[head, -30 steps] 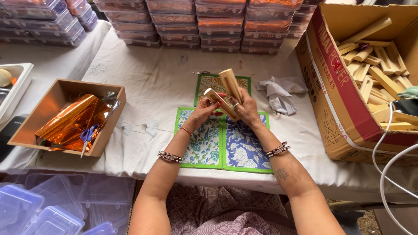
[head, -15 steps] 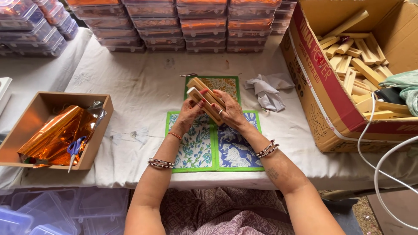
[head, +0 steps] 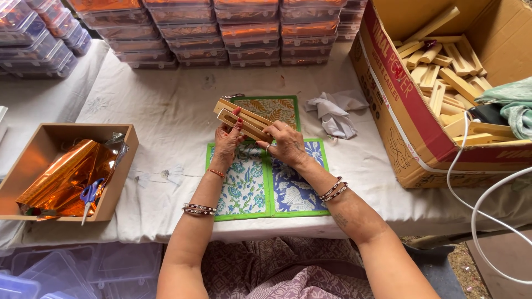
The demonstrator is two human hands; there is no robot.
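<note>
**Over the mats, both hands on wooden frames**

Above the printed mats, the left hand and right hand hold a pair of pale wooden frames between them. The frames lie stacked and tilted, their far end up to the left, raised off the white cloth. Left fingers curl around the near edge, thumb on top; right fingers are pinched on the lower right end. Both wrists wear bangles.

At the left edge of the table, an open box holds orange foil and blue-handled scissors. A crumpled rag lies just right of the mats. At far right, a large carton is full of similar wooden pieces. Stacked clear tubs line the back of the table.
</note>
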